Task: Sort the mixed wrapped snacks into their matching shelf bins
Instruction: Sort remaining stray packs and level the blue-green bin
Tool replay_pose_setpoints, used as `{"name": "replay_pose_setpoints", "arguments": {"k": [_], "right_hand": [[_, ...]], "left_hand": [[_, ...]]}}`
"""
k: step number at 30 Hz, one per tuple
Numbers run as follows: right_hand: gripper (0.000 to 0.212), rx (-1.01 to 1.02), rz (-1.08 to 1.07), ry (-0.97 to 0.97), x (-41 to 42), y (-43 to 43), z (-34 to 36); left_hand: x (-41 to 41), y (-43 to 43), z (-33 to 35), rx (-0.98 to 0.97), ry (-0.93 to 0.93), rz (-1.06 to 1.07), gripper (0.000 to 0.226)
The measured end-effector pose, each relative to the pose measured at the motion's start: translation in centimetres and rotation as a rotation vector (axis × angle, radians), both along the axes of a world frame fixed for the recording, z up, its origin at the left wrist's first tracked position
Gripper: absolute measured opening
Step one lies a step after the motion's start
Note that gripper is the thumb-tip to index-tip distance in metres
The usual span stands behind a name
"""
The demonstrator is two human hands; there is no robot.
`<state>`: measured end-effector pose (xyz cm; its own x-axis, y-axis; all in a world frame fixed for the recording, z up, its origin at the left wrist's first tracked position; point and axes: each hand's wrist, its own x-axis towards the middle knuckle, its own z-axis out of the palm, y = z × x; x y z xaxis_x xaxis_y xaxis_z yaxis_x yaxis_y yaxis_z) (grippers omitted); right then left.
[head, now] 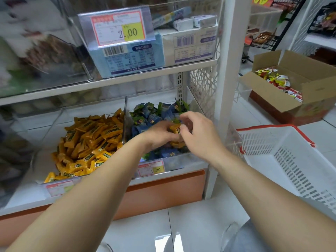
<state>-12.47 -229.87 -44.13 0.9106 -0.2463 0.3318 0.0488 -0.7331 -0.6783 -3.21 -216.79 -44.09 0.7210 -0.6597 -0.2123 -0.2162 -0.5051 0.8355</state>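
Two clear bins sit side by side on the low shelf. The left bin [54, 122] is heaped with yellow wrapped snacks [91, 142]. The right bin [181, 160] holds blue and green wrapped snacks [154, 113]. Both my hands are over the right bin. My left hand [160, 135] grips a bunch of yellow snacks [177, 142]. My right hand [198, 131] pinches one yellow snack [176, 128] just above that bunch, fingertips meeting the left hand's.
A white plastic basket [291, 160] with red handles stands on the floor at the right. Behind it is an open cardboard box [291, 106] of red and yellow packets. The upper shelf [127, 79] holds boxed goods and a price tag [118, 28].
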Motion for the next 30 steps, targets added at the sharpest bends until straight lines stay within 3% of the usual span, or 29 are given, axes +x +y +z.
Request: {"name": "replay_pose_setpoints", "arguments": {"k": [6, 8, 14, 22, 27, 30], "right_hand": [[0.038, 0.218, 0.1, 0.038, 3.4, 4.8, 2.0], [0.036, 0.295, 0.238, 0.06, 4.5, 7.1, 2.6], [0.046, 0.138, 0.423, 0.07, 7.2, 12.5, 2.6], [0.032, 0.095, 0.333, 0.001, 9.5, 13.9, 1.6], [0.03, 0.076, 0.389, -0.001, 10.7, 13.2, 1.2], [0.04, -0.074, 0.492, 0.055, 10.9, 13.0, 1.0]], "left_hand": [[0.1, 6.5, 2.1, -0.531, 0.122, 0.398, 0.023], [0.2, 9.1, 2.6, -0.6, 0.069, 0.459, 0.025], [0.5, 15.1, 2.1, -0.627, -0.028, 0.793, 0.037], [1.1, 18.1, 1.9, -0.743, 0.169, 0.606, 0.041], [1.9, 18.7, 1.5, -0.732, 0.06, 0.643, 0.033], [2.5, 18.4, 1.1, -0.605, -0.102, 0.67, 0.026]]}}
